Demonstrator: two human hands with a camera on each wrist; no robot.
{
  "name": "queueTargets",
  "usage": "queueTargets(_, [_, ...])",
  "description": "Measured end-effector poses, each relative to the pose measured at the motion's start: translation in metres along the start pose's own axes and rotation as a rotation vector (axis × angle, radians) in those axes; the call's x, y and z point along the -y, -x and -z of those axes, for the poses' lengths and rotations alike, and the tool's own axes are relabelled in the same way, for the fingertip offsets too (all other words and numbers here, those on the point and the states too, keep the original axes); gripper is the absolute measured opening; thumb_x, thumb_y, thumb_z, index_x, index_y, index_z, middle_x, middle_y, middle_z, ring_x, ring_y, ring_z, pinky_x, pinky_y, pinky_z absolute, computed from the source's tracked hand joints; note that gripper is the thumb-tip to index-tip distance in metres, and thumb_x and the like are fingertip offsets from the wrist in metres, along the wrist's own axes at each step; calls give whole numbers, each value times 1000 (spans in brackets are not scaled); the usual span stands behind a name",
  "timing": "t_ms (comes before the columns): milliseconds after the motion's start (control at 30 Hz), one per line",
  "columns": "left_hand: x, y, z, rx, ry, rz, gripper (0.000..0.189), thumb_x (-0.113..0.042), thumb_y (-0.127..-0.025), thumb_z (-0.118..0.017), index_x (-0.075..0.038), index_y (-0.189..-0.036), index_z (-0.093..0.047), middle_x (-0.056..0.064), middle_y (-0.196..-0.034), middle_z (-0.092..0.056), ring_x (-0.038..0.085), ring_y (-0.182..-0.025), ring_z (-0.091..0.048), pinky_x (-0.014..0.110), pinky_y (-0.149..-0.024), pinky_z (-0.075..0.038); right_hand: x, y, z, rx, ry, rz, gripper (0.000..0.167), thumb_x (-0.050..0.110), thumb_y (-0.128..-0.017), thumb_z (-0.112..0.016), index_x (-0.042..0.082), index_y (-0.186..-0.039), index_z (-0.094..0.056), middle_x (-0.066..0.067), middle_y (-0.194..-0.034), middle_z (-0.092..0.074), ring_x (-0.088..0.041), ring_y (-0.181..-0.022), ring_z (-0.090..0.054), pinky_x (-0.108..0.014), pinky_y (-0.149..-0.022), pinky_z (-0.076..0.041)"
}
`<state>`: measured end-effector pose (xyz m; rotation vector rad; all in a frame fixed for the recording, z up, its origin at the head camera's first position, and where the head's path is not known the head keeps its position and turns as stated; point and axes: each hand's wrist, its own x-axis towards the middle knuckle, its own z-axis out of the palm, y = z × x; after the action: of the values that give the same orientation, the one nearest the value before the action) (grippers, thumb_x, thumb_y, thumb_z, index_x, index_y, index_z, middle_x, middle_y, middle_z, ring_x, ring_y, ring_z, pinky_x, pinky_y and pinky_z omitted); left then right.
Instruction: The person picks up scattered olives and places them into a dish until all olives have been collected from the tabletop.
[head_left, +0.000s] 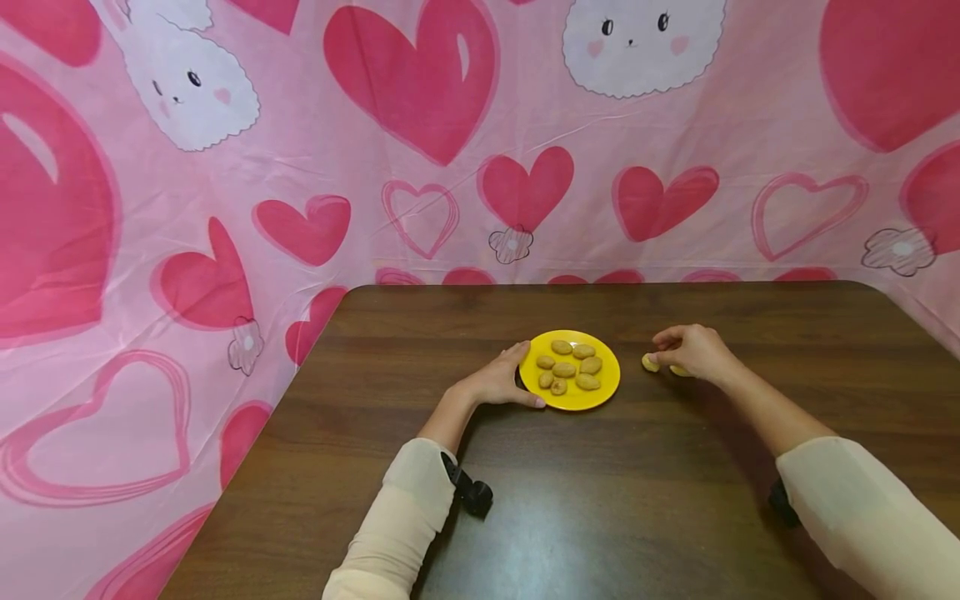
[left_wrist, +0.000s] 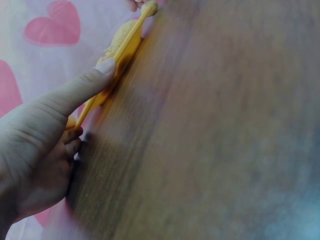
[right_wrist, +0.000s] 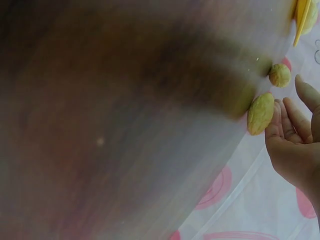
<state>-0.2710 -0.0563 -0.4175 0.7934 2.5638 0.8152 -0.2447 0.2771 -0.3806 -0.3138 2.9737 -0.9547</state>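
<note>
A round yellow plate [head_left: 531, 385] carries several small potatoes [head_left: 564, 369] on the wooden table. My left hand [head_left: 495, 379] holds the plate by its left side, the fingers along the far rim and the thumb at the near rim. In the left wrist view the thumb [left_wrist: 82, 87] lies against the plate's edge. To the right of the plate, my right hand [head_left: 693, 352] hovers low over two loose potatoes. The small round potato [right_wrist: 280, 75] is nearer the plate, ahead of the thumb and fingers; the longer potato [right_wrist: 260, 114] lies beside the fingers.
The brown table [head_left: 480, 517] reaches back to a pink cloth [head_left: 450, 125] with hearts that hangs behind and to the left. Dark wrist cameras [head_left: 474, 496] are strapped at both sleeves.
</note>
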Motion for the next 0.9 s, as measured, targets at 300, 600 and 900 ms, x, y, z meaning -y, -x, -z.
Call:
queueTargets(300, [0,1,0,0,3,-3,109,-48,-71,-75,-8,-149,-9,6,-154,-8,21,-139,-6,37,-111,-10,-3,-2,-2,38,5,6,40,23,-80,-72,-7,-104,-64,-12,-89,-68,-23,-81,-60,-30,-69,-46])
queueTargets(600, [1,0,0,2,0,5,110,-48,-71,-75,-9,-149,-8,6,-154,-8,22,-139,-6,36,-111,-10,-2,-4,-3,103,-25,1,40,21,-79,-73,-7,-106,-63,-13,-92,-67,-18,-75,-59,-28,-61,-48])
queueTargets(900, [2,0,-1,2,10,14,110,-49,-71,-75,-10,-149,-8,5,-154,-8,20,-139,-6,38,-111,-11,-3,-5,-4,108,16,27,38,20,-78,-74,-7,-103,-65,-14,-92,-67,-21,-78,-59,-31,-65,-46])
